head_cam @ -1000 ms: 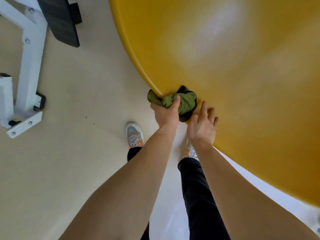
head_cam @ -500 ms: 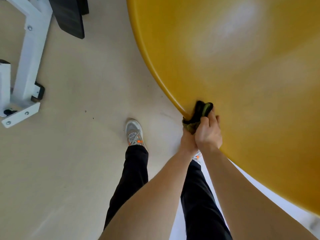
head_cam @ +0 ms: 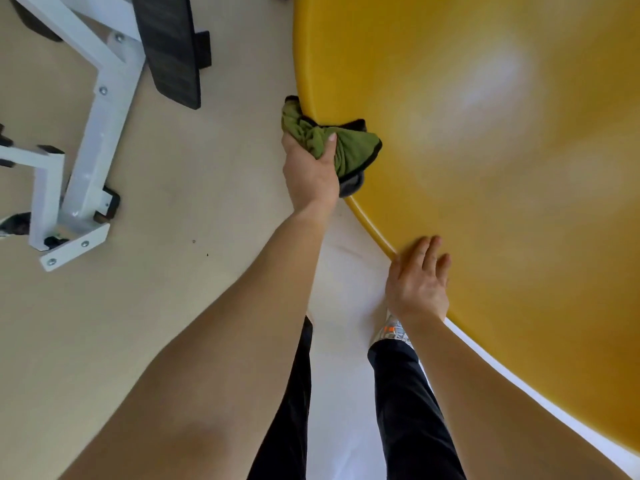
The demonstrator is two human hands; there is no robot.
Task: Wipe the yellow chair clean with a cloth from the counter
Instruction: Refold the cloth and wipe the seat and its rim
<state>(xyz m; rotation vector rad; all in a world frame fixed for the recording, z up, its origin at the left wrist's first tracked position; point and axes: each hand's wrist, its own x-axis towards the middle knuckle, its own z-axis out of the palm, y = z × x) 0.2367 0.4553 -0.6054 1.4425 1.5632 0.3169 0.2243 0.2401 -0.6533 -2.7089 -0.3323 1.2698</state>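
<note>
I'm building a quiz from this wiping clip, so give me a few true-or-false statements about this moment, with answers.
1. The left hand grips the green cloth. True.
2. The green cloth lies on the floor, apart from the yellow chair. False: it is held against the chair's rim.
3. The right hand holds a second cloth. False: it holds nothing; its straight fingers rest on the chair's edge.
4. A white metal frame stands on the floor to the left of the chair. True.
</note>
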